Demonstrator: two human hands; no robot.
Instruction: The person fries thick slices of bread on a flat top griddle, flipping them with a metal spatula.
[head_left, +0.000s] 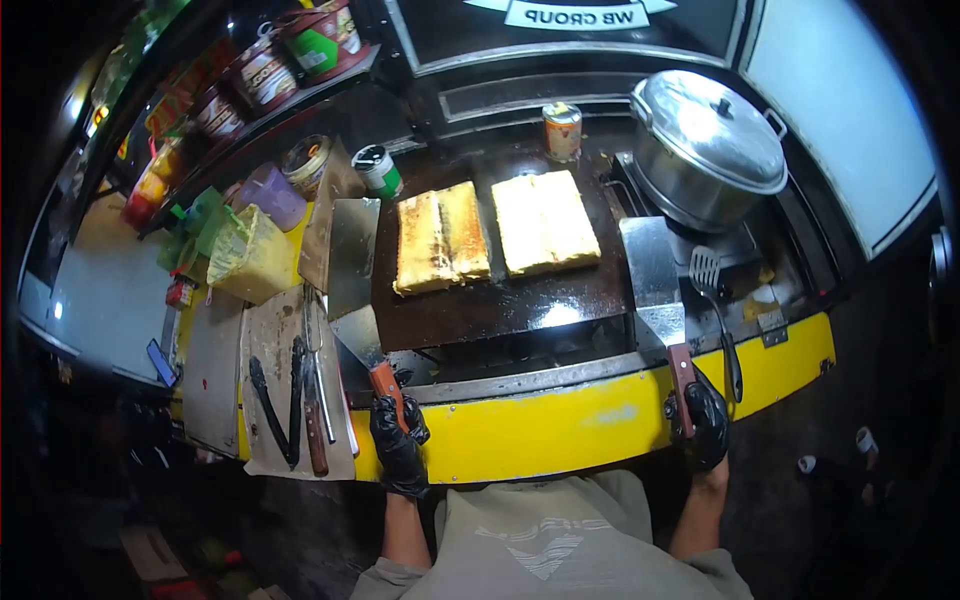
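Black gloves cover both my hands. My left hand (398, 440) is closed round the orange-brown handle of a wide metal spatula (353, 250), whose blade points forward at the griddle's left side. The wooden handle of a second wide spatula (652, 270) is in my right hand (703, 422), its blade at the griddle's right edge. Between the blades, two rectangular bread slabs lie on the dark griddle (480, 320). The left slab (442, 238) is browned with a dark streak; the right slab (545, 222) is pale yellow. Neither blade touches the bread.
A large lidded pot (710, 150) stands at the back right, with a slotted turner (712, 290) before it. Cans (562, 132) stand behind the griddle. Black tongs (280, 410) lie on cardboard at left, near a yellow-smeared tub (252, 255). A yellow counter edge (540, 430) runs in front.
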